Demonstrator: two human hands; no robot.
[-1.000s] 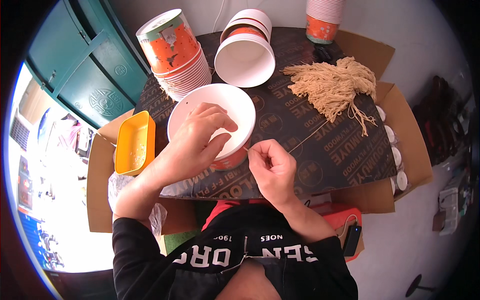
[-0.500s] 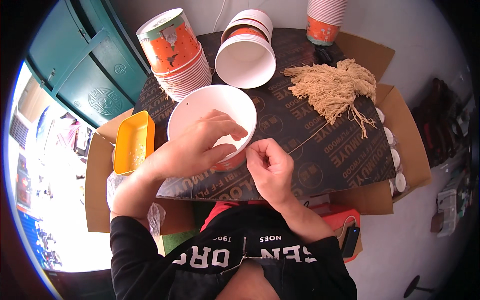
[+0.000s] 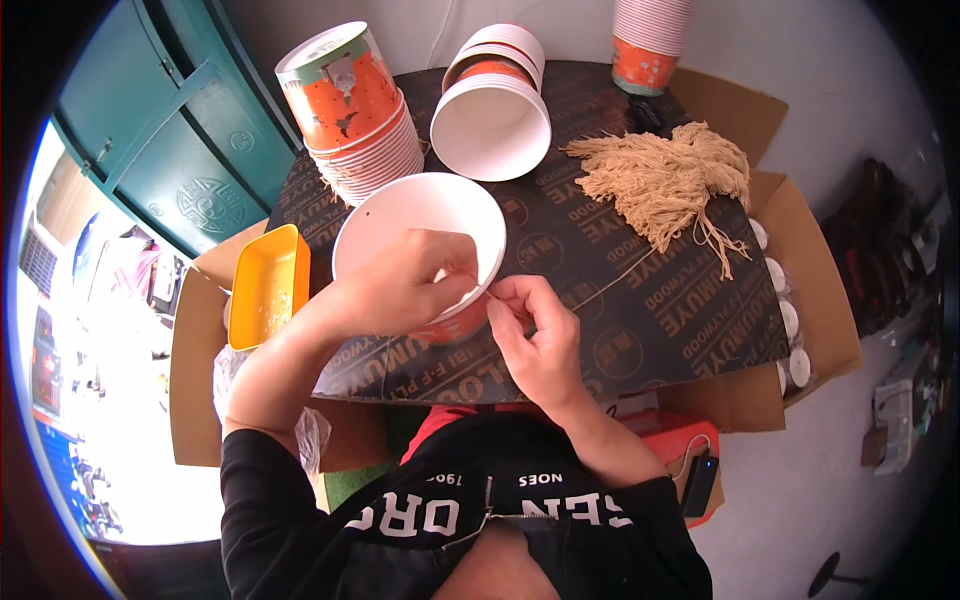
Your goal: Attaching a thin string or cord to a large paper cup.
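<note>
A white paper bowl (image 3: 400,215) with an orange outside lies tilted on the dark board (image 3: 640,320), its mouth toward me. My left hand (image 3: 405,290) grips its near rim, fingers reaching inside. My right hand (image 3: 535,335) is at the same rim, pinching a thin beige string (image 3: 610,285) that runs across the board toward a bundle of beige strings (image 3: 665,180) at the right.
Two stacks of orange-and-white bowls (image 3: 350,110) (image 3: 490,115) lie on their sides at the back, and a stack of cups (image 3: 650,35) stands far right. A yellow tray (image 3: 265,285) rests on an open cardboard box (image 3: 195,380) at the left; another box (image 3: 810,300) holds round lids.
My right hand moved up from beside the bowl to its near rim, meeting my left hand. The left hand's fingers shifted to the rim's right side.
</note>
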